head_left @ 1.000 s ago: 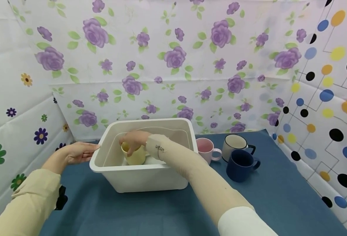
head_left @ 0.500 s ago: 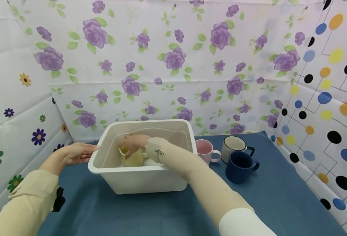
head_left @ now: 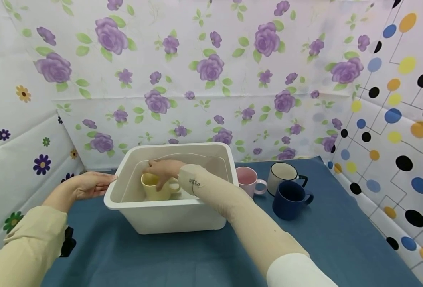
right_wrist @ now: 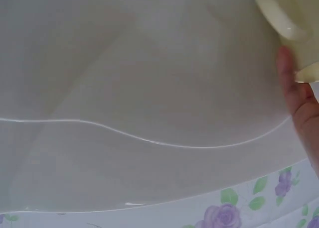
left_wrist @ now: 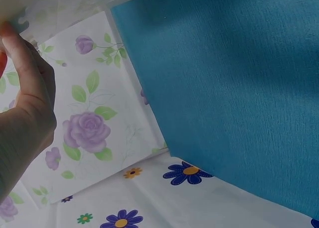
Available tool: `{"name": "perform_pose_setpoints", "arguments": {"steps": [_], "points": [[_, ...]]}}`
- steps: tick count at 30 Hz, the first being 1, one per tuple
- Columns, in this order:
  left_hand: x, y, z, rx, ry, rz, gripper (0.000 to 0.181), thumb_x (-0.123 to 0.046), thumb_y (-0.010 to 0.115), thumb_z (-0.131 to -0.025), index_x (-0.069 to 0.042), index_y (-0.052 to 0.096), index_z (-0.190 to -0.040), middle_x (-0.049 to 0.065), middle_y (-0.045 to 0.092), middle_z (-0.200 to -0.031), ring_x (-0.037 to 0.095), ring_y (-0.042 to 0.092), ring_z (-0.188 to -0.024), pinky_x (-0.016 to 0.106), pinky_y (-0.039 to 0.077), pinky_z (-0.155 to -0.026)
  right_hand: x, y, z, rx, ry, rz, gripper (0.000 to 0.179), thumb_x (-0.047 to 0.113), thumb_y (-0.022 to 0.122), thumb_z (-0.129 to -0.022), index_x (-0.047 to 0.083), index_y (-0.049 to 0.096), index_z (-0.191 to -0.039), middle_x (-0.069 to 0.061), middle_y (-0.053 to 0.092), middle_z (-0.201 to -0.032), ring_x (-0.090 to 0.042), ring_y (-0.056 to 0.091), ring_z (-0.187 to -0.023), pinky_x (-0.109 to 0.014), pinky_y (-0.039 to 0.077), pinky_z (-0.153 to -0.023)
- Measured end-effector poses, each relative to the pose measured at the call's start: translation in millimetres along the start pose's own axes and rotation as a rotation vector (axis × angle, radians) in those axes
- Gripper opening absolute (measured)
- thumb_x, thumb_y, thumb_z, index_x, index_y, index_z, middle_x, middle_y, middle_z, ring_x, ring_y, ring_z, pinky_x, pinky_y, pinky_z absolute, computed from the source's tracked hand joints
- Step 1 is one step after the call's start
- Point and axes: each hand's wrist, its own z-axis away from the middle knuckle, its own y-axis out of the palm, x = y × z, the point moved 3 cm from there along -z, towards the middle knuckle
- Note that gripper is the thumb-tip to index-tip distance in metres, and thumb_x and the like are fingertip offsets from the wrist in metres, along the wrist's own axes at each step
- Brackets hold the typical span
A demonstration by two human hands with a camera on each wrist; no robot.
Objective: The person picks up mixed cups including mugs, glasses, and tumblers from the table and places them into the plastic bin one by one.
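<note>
In the head view, a yellow mug (head_left: 150,193) stands upright inside a white tub (head_left: 172,217), near its left end. My right hand (head_left: 166,169) reaches over the tub's front right and grips the mug around its rim from above. The right wrist view shows a finger (right_wrist: 286,71) along the mug's outer wall, below its handle (right_wrist: 276,11). My left hand (head_left: 91,185) holds the tub's left rim, thumb on top and fingers at the outside. In the left wrist view the left hand (left_wrist: 32,83) reaches up to the tub's edge.
Right of the tub stand a pink mug (head_left: 246,181), a cream mug with a black rim (head_left: 277,181) and a dark blue mug (head_left: 287,205), handles to the right. Blue cloth (head_left: 197,259) covers the table. Patterned sheets (head_left: 182,71) wall in the back and both sides.
The head view has shifted slightly, so tub and mugs sit a little farther left. More of the yellow mug and its handle shows under my right hand; both hands stay where they were.
</note>
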Motion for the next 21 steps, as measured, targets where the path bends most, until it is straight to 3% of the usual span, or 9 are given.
{"name": "perform_pose_setpoints", "arguments": {"steps": [3, 6, 10, 13, 16, 18, 21], "points": [[0.7, -0.6, -1.3, 0.004, -0.001, 0.0, 0.068, -0.03, 0.05, -0.089, 0.009, 0.019, -0.135, -0.012, 0.063, -0.085, 0.001, 0.061, -0.081, 0.02, 0.05, -0.077, 0, 1, -1.6, -0.005, -0.016, 0.025, 0.074, 0.037, 0.069, -0.074, 0.026, 0.029, -0.135, -0.001, 0.033, -0.125, -0.013, 0.046, -0.105, -0.025, 0.038, -0.094], [1.5, -2.4, -2.6, 0.006, -0.002, 0.01, 0.054, -0.03, 0.05, -0.089, 0.001, 0.033, -0.129, -0.011, 0.064, -0.084, 0.002, 0.061, -0.081, 0.02, 0.05, -0.076, 1, -1, -1.7, -0.001, -0.03, 0.031, 0.073, 0.034, 0.069, -0.075, 0.028, 0.028, -0.136, -0.001, 0.033, -0.127, -0.015, 0.046, -0.106, -0.026, 0.04, -0.093], [2.7, -3.8, -2.7, 0.014, 0.006, 0.049, 0.021, -0.027, 0.051, -0.089, -0.012, 0.052, -0.103, -0.009, 0.065, -0.084, 0.003, 0.062, -0.08, 0.021, 0.05, -0.076, 3, -3, 1.2, 0.045, 0.021, -0.032, 0.077, 0.03, 0.071, -0.073, 0.034, 0.026, -0.136, -0.004, 0.026, -0.137, -0.02, 0.042, -0.116, -0.03, 0.04, -0.093], [3.2, -2.9, -3.5, 0.022, 0.006, 0.056, 0.01, -0.026, 0.052, -0.089, -0.017, 0.056, -0.092, -0.009, 0.065, -0.083, 0.003, 0.062, -0.08, 0.021, 0.051, -0.075, 4, -5, 6.0, 0.084, 0.061, -0.065, 0.082, 0.028, 0.073, -0.071, 0.037, 0.023, -0.136, -0.006, 0.021, -0.141, -0.021, 0.037, -0.123, -0.032, 0.038, -0.096], [3.3, -1.6, -4.8, 0.024, 0.0, 0.032, 0.025, -0.028, 0.052, -0.089, -0.011, 0.053, -0.108, -0.01, 0.064, -0.084, 0.003, 0.061, -0.08, 0.021, 0.05, -0.076, 3, -7, 12.5, 0.102, 0.055, -0.048, 0.084, 0.03, 0.073, -0.07, 0.037, 0.021, -0.137, -0.004, 0.025, -0.138, -0.018, 0.038, -0.121, -0.031, 0.039, -0.094], [3.7, -1.7, -5.6, 0.019, -0.003, 0.017, 0.044, -0.029, 0.051, -0.089, -0.003, 0.042, -0.123, -0.011, 0.064, -0.084, 0.002, 0.061, -0.081, 0.021, 0.05, -0.076, 1, -11, 16.5, 0.1, 0.036, -0.029, 0.085, 0.03, 0.073, -0.07, 0.037, 0.021, -0.137, -0.001, 0.031, -0.132, -0.014, 0.04, -0.117, -0.03, 0.04, -0.091], [4.2, -3.7, -6.4, 0.01, 0.002, 0.01, 0.056, -0.03, 0.051, -0.089, 0.002, 0.031, -0.13, -0.012, 0.063, -0.085, 0.001, 0.06, -0.081, 0.021, 0.05, -0.076, -3, -17, 22.4, 0.098, 0.015, -0.035, 0.085, 0.028, 0.074, -0.069, 0.036, 0.023, -0.137, 0.001, 0.035, -0.126, -0.012, 0.04, -0.114, -0.03, 0.04, -0.09]]}}
